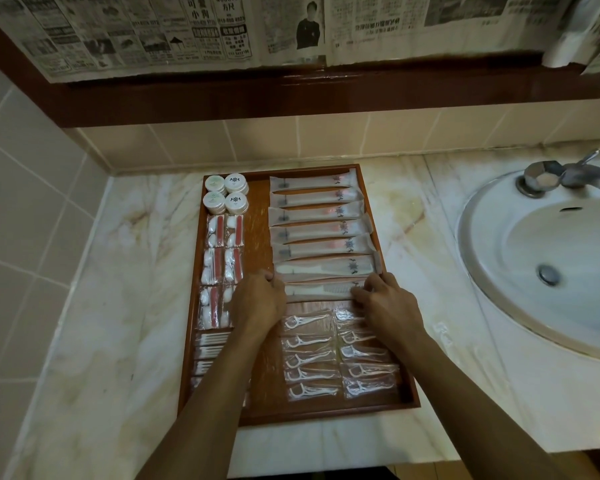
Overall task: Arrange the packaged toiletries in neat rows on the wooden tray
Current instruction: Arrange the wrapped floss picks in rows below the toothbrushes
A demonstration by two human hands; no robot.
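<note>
Fingers of the left hand (257,299) and right hand (385,303) pinch opposite ends of the comb packet (321,291), lying on the tray (257,216) beside the sink (548,261), seemingly the last packet to straighten, other rows looking neat.

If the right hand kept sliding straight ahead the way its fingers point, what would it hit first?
Probably the long packet lying just beyond the comb packet that the right hand is gripping; depth is hard to judge.
</note>
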